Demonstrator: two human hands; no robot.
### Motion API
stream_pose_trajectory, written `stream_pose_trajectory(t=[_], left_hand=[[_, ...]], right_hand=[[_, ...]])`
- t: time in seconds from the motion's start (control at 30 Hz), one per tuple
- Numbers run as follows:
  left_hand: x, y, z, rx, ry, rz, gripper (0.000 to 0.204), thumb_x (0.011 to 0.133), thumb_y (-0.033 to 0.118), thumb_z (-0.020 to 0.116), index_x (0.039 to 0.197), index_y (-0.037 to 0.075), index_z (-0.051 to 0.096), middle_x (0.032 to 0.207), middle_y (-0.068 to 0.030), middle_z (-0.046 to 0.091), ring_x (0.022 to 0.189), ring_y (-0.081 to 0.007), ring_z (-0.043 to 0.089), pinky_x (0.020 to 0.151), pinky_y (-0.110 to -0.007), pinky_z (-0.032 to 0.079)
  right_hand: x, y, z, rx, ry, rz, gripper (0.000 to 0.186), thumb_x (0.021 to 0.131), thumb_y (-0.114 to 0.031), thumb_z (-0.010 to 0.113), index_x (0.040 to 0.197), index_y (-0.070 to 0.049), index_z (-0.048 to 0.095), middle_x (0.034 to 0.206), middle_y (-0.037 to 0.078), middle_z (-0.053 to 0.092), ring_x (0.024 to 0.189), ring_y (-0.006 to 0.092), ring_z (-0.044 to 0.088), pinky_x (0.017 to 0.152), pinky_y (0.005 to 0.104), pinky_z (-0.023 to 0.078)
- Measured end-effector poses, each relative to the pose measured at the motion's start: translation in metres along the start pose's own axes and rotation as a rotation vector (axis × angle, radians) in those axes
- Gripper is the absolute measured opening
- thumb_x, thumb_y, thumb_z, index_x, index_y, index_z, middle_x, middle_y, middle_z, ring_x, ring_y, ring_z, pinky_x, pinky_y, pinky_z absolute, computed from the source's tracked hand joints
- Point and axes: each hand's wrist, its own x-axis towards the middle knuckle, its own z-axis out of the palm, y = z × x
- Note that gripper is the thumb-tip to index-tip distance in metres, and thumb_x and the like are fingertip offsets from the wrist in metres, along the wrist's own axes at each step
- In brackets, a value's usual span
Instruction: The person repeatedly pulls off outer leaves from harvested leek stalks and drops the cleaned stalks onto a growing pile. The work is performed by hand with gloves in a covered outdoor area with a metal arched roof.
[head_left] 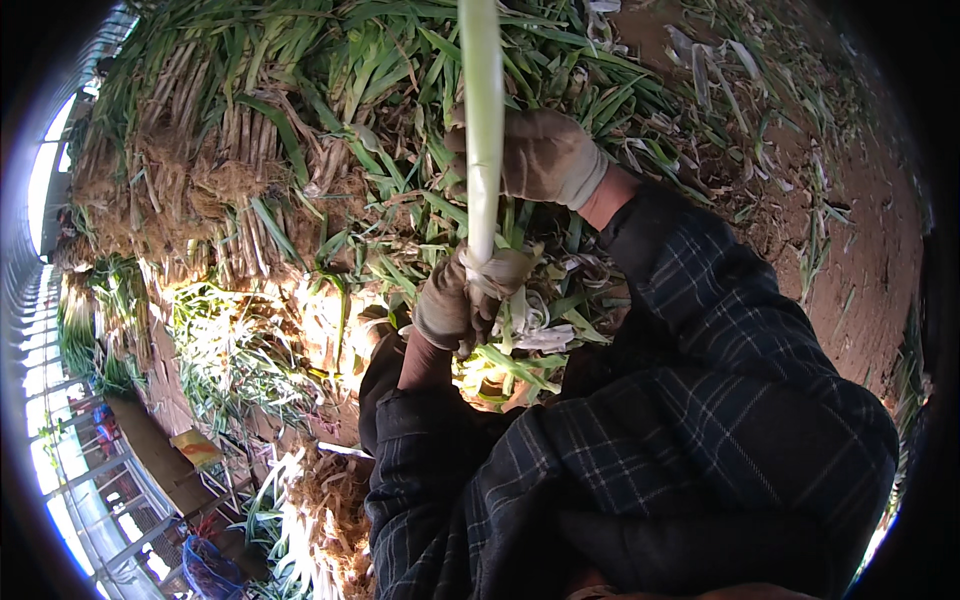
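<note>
A thick green onion (484,110), white at its lower part and pale green higher up, stands upright before me and runs out past the top edge. My left hand (447,303), in a dirty work glove, is closed round its lower end. Loose pale skin hangs beside that grip. My right hand (550,152), gloved too, lies behind the stalk, with fingers showing on its left side. The stalk hides part of those fingers, so whether they grip anything cannot be made out. Leaf scraps and peeled skins (540,335) lie below my hands.
A big heap of green onions (230,120) with roots lies at the far left. More bundles (100,310) and a rooty pile (325,510) are on the left. Leaf litter covers brown soil (850,300) at right. Cardboard (160,455) and a blue bag (208,568) are lower left.
</note>
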Motion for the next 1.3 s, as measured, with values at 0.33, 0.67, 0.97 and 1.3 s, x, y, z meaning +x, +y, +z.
stream_pose_trajectory(t=[0.33, 0.67, 0.97, 1.3], left_hand=[[-0.003, -0.020, 0.000, 0.239, 0.079, -0.136, 0.034, 0.103, 0.035, 0.043, 0.109, 0.006, 0.058, 0.065, -0.0020, 0.060, 0.048, -0.0128, 0.058, 0.042, -0.025, 0.045], [-0.004, -0.030, -0.010, -0.149, -0.077, -0.285, 0.041, 0.100, 0.044, 0.045, 0.111, 0.006, 0.056, 0.072, -0.0052, 0.063, 0.053, -0.0180, 0.060, 0.046, -0.027, 0.047], [0.004, -0.024, -0.005, 0.276, 0.264, -0.046, 0.045, 0.102, 0.050, 0.044, 0.096, 0.008, 0.058, 0.064, -0.0005, 0.060, 0.050, -0.0096, 0.055, 0.045, -0.023, 0.041], [0.022, -0.002, -0.003, -0.013, 0.832, -0.209, 0.049, 0.102, 0.043, 0.047, 0.093, -0.002, 0.066, 0.061, -0.0032, 0.059, 0.053, -0.0118, 0.054, 0.050, -0.028, 0.044]], right_hand=[[-0.003, 0.011, 0.008, -0.352, 0.347, 0.077, 0.037, 0.088, -0.012, 0.072, 0.121, -0.006, 0.059, 0.110, 0.003, 0.066, 0.100, 0.0177, 0.065, 0.083, 0.0347, 0.058], [-0.001, 0.020, 0.008, -0.257, 0.337, 0.071, 0.049, 0.085, -0.019, 0.075, 0.128, -0.007, 0.054, 0.100, 0.003, 0.065, 0.084, 0.0147, 0.064, 0.068, 0.0281, 0.053], [0.000, 0.017, 0.006, -0.426, 0.399, 0.030, 0.046, 0.086, -0.020, 0.075, 0.125, -0.005, 0.056, 0.094, 0.004, 0.066, 0.081, 0.0144, 0.062, 0.067, 0.0292, 0.051], [0.005, 0.020, 0.017, -1.865, 0.085, 0.976, 0.027, 0.084, -0.022, 0.069, 0.107, -0.008, 0.067, 0.093, 0.012, 0.069, 0.091, 0.0250, 0.066, 0.086, 0.0377, 0.050]])
